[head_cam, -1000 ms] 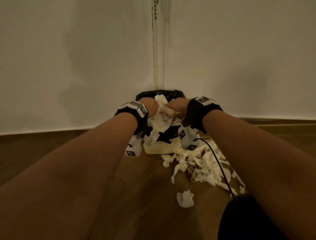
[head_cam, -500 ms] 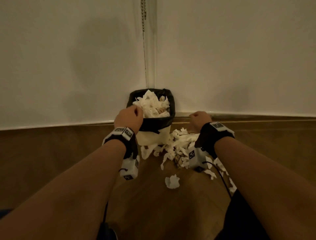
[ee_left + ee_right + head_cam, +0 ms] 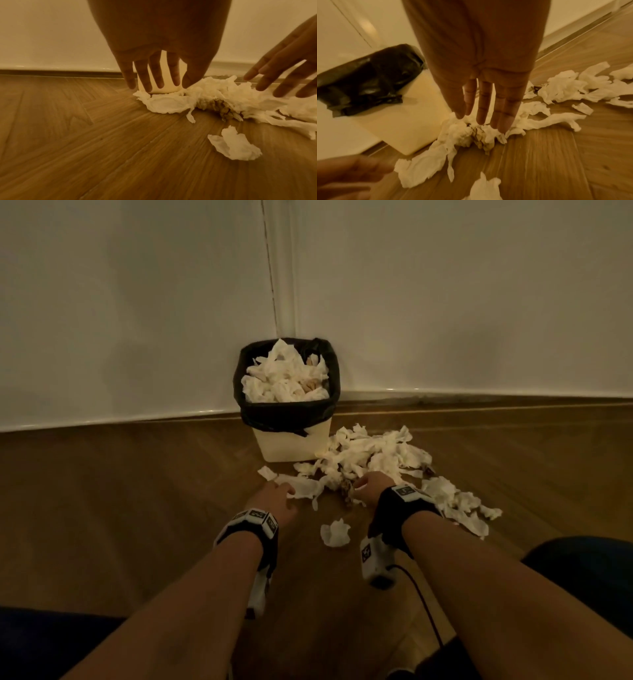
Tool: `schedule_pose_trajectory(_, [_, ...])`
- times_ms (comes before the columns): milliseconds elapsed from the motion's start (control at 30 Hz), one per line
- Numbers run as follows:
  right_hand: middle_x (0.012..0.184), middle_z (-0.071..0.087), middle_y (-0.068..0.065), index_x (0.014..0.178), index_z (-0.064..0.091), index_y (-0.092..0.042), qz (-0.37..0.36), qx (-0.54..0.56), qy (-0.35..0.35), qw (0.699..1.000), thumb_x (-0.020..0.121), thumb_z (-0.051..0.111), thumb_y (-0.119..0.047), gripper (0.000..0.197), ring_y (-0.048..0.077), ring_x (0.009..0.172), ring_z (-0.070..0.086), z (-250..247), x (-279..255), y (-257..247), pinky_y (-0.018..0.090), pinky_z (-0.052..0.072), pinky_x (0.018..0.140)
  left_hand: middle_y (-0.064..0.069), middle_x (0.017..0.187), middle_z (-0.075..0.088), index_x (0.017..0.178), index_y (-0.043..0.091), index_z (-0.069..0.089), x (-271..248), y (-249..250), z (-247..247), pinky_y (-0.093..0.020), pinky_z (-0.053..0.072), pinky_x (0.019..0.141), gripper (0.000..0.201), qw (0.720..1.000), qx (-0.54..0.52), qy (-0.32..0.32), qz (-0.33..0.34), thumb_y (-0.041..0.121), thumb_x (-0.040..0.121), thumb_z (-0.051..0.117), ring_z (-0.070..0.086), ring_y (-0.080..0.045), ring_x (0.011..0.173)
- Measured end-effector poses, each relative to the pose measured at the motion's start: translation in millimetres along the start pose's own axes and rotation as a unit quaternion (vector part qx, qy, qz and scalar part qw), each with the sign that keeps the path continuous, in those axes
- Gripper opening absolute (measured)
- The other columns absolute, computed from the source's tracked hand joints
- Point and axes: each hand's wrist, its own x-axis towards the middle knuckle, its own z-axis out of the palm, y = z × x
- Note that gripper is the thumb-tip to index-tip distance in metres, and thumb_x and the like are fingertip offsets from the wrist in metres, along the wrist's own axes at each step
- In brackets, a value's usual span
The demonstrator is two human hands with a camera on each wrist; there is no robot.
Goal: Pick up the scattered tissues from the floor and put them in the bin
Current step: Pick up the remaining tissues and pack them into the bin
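The scattered tissues (image 3: 373,455) lie in a loose heap on the wooden floor (image 3: 137,508), starting against the right front corner of the bin (image 3: 291,443) and trailing off to your right. One crumpled tissue (image 3: 335,533) sits apart from the heap, nearer to you, between your two wrists. A brownish clump (image 3: 221,108) is tangled into the near edge of the heap.

Your left hand (image 3: 274,498) is down at the left end of the heap, fingers (image 3: 155,73) straight and spread, tips just above or at the flat tissue (image 3: 169,104) there; it has hold of nothing. Your right hand (image 3: 371,484) reaches into the middle of the heap with its fingers (image 3: 503,108) stretched out straight, tips touching the paper beside the brownish clump, gripping nothing.

The bin stands in the corner where the two white walls (image 3: 120,302) meet, lined with a black bag (image 3: 284,414) folded over its rim and heaped with tissues (image 3: 284,378) up to the top. Nothing lies between your hands and the heap.

Each wrist carries a black strap with a white camera unit (image 3: 375,556) bearing square black-and-white markers; no readable writing shows on them. A thin black cable (image 3: 424,607) runs from the right unit.
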Motion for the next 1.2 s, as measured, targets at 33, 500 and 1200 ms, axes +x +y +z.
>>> schedule_pose_trajectory(33, [0.125,0.058,0.012,0.119,0.061,-0.009,0.001,-0.005,0.000,1.000,0.093,0.054,-0.017,0.028,0.028,0.113,0.055,4.9,2.3,0.0,0.034,0.046,0.094,-0.008,0.140,0.037,0.132,0.024,0.043,4.0,-0.8,4.2,-0.037,0.044,0.096,0.042,1.000,0.003,0.001,0.003,0.029,0.091,0.050,0.046,-0.028,0.120])
schedule_pose_trajectory(500, [0.154,0.018,-0.002,0.144,0.028,-0.027,-0.113,-0.147,0.079,0.979,0.094,0.038,-0.015,0.053,0.031,0.134,0.027,60.7,39.6,18.1,0.047,0.036,0.106,-0.003,0.157,-0.014,0.142,0.045,-0.018,49.2,19.2,62.4,-0.066,-0.012,0.105,0.114,0.993,0.103,-0.054,0.011,0.086,0.059,0.049,-0.016,-0.037,0.142])
schedule_pose_trajectory(1200, [0.146,0.026,0.007,0.133,0.044,-0.012,-0.050,-0.162,0.064,0.983,0.097,0.042,-0.021,0.037,0.036,0.132,0.026,84.7,47.6,35.9,0.039,0.033,0.105,-0.010,0.154,0.011,0.143,0.021,0.025,17.8,33.4,100.4,-0.045,0.023,0.114,0.079,0.998,-0.005,0.048,-0.051,0.059,0.081,0.056,0.013,-0.029,0.143])
